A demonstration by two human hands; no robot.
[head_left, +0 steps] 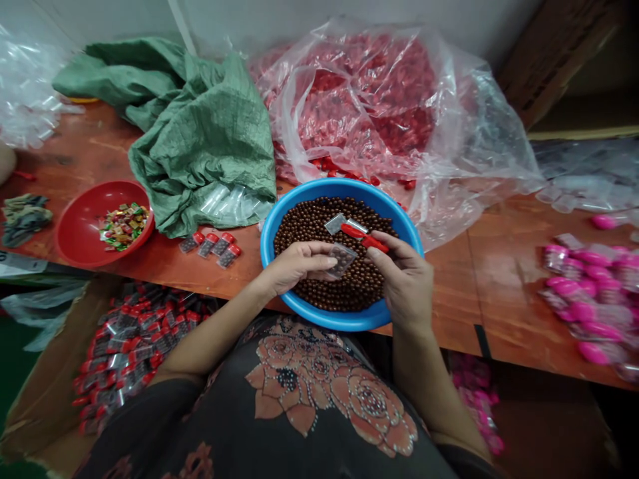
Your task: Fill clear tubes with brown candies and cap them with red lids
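Observation:
My left hand (pixel 302 265) pinches a small clear plastic container (pixel 342 258) with dark contents, held above a blue basin (pixel 399 293). Round brown balls (pixel 319 293) fill much of the basin. Close by on the right, my right hand (pixel 407 273) has its thumb and fingers closed on red caps (pixel 373 243), just beside the container and apart from it. Another clear container (pixel 335 223) lies on the balls beyond my hands. Several filled, red-capped containers (pixel 219 246) lie on the table left of the basin.
A clear bag of red caps (pixel 359 100) sprawls behind the basin, beside a green woven sack (pixel 210 133). At left is a red bowl (pixel 74 226) of wrapped sweets. A carton (pixel 54 386) below holds many red-capped containers; pink-capped ones (pixel 594 286) lie right.

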